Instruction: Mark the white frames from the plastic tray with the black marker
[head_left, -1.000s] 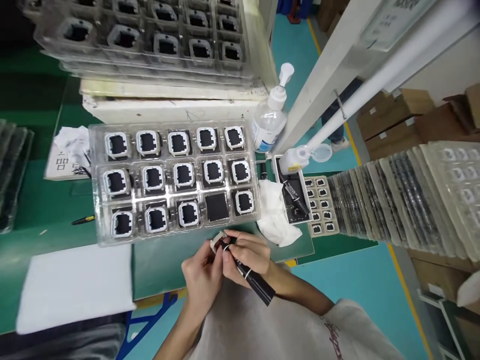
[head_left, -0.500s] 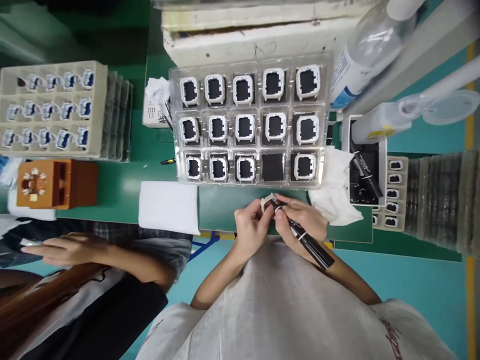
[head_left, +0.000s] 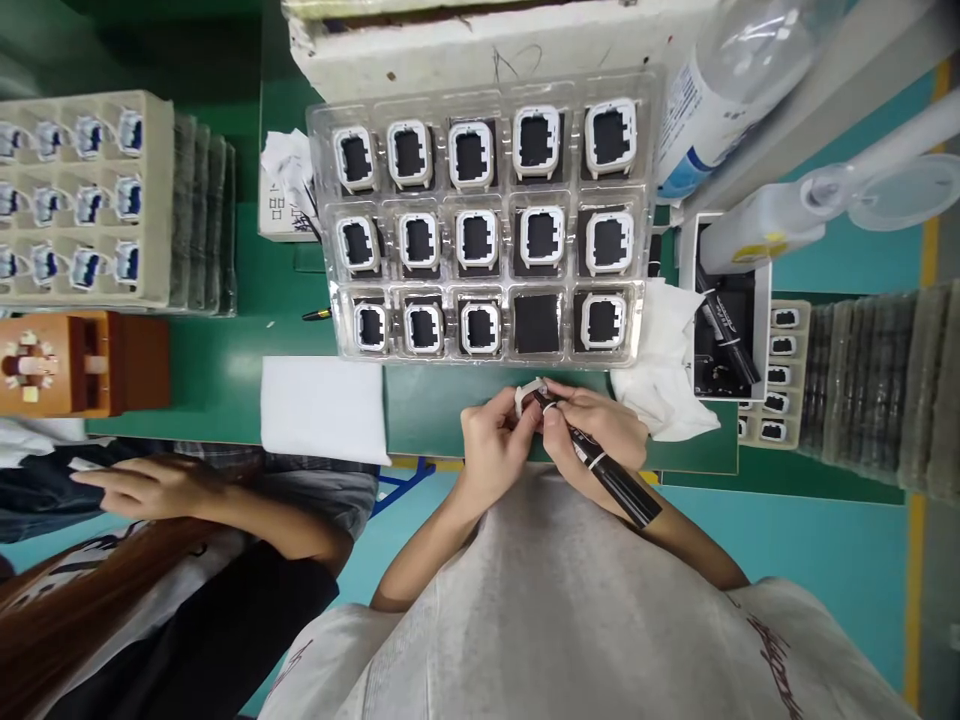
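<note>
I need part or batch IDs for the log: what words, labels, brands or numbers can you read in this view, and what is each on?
Nothing reads clearly.
Pump bottle: blue-and-white label, print blurred.
Paper slip left of the clear tray: dark characters, too small to read.
Black pen in the right hand: white bands, no legible text.
White frame in the left hand: no marking visible.
Shirt print: reddish script, unreadable.

The person wears a light grey short-sleeved T-shirt point(head_left: 570, 610) with dark red lettering near the right shoulder and more print low on the left side. Both forearms are bare, and the left hand point(head_left: 491, 450) and right hand point(head_left: 596, 430) are ungloved.
</note>
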